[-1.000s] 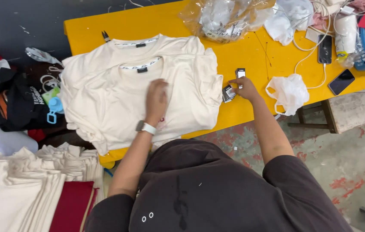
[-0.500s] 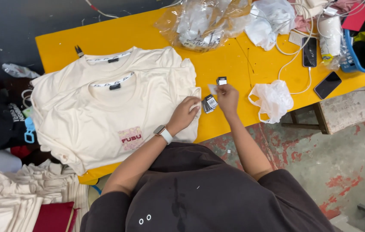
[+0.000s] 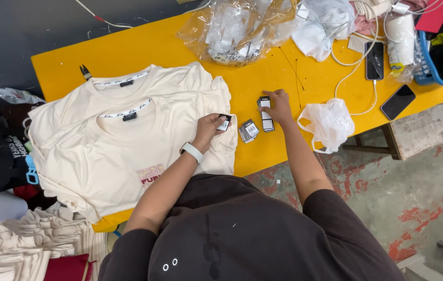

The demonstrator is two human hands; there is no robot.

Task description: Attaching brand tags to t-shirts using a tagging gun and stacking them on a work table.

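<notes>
Head view, looking down on a yellow surface (image 3: 263, 156). Fingers (image 3: 216, 120) of the left hand (image 3: 208, 127) pinch one small black-and-white tag (image 3: 224, 123), held just over the right sleeve edge of the top cream shirt (image 3: 122, 151); a pale wristband (image 3: 192, 152) sits on that wrist. Fingers (image 3: 272, 97) of the right hand (image 3: 279, 106) are narrow, pressing down on a long strip of tags (image 3: 266, 114) that lies flat on the surface. Between the two hands, at about 3 o'clock of the held tag, rests a small loose stack of tags (image 3: 248, 130), fanned and uneven.

Outward: a second cream shirt (image 3: 174, 78) lies under the first, at 12 o'clock of it. A crumpled white plastic bag (image 3: 328, 122) lies at 3 o'clock of the right hand, just beside the forearm. A clear bag of white goods (image 3: 232, 31) sits at 12 o'clock; two dark phones (image 3: 383, 78) and white cables (image 3: 359, 104) lie at 2 o'clock.

Risks, as judged: the fanned stack lies near the surface's front edge, so a sweep of either wrist could scatter it to the floor. The pinch on the single tag is light; it may slip and be lost in the shirt folds. The right forearm could drag the plastic bag over the strip.
</notes>
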